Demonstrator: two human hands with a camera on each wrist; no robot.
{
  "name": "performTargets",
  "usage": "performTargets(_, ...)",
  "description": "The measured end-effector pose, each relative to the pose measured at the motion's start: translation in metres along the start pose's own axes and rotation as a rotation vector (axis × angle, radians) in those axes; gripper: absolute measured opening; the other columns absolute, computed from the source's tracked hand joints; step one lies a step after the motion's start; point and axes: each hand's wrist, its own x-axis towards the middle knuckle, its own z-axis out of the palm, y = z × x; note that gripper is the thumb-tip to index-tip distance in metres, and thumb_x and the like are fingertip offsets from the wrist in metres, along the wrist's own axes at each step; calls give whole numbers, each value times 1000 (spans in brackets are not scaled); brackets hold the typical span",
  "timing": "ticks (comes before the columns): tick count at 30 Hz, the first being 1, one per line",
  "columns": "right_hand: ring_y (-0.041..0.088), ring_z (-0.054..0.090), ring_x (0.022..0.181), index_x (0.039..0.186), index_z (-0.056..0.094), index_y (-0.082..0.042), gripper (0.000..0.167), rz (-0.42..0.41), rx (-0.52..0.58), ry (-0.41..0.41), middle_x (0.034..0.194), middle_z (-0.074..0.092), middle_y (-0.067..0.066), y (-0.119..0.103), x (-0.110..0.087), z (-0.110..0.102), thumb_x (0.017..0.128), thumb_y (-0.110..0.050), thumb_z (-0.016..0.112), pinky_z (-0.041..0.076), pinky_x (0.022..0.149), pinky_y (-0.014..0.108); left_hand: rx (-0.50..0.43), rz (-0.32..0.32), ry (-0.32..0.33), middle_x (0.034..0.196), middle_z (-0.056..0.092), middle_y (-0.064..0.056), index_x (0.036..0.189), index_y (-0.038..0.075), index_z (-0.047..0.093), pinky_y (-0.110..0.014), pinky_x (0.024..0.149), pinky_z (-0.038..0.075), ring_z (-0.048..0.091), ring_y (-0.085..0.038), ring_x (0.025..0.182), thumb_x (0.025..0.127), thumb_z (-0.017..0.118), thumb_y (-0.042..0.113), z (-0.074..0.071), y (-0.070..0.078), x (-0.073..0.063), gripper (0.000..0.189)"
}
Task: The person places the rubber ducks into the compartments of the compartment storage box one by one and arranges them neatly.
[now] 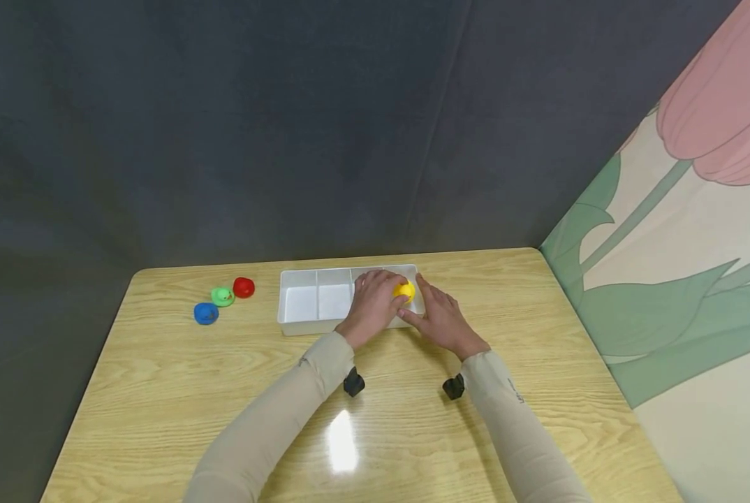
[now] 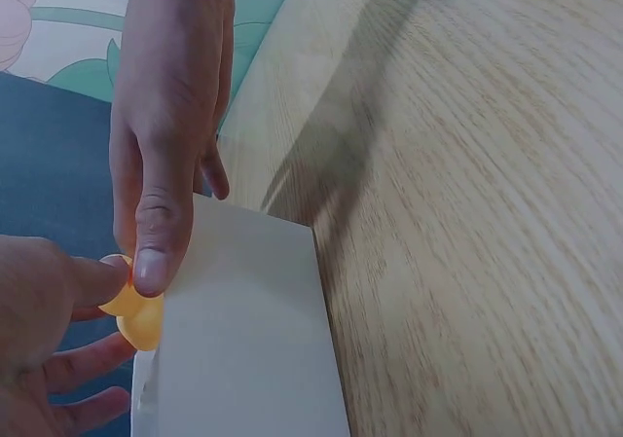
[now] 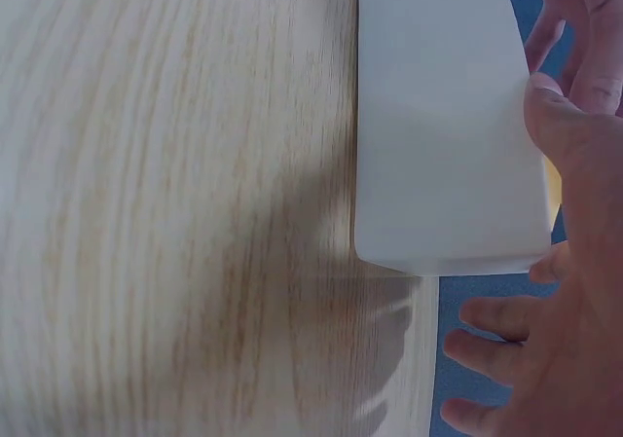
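Note:
A yellow toy duck (image 1: pixel 405 290) is at the right-end compartment of a white divided tray (image 1: pixel 299 326). My left hand (image 1: pixel 371 302) pinches the duck between thumb and fingers, reaching in over the tray's front wall. At the tray's right end is my right hand (image 1: pixel 443 316), its fingers mostly straight. In the right wrist view the right thumb (image 3: pixel 553 116) lies at the front rim and the other fingers spread past the end wall. Part of the duck (image 2: pixel 139 318) shows between both hands in the left wrist view; its lower side is hidden by the tray wall.
Left of the tray, a blue duck (image 1: pixel 206 314), a green duck (image 1: pixel 222 297) and a red duck (image 1: pixel 244 287) sit close together on the wooden table (image 1: pixel 161 391). A dark curtain (image 1: pixel 287 140) hangs behind the table's back edge, and a flower-patterned wall (image 1: pixel 664 279) stands right.

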Motion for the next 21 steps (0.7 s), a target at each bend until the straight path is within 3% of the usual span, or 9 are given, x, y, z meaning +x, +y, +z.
performTargets(21,49,38,157,171,12,-7,96,-2,5,10,168,41,26,2,0,2,105,-58,59,24,129,71,14,-19,-1,143,68,-3,136,17,69,-60,127,29,51,-30,142,104,71,34,9,-1,5,36)
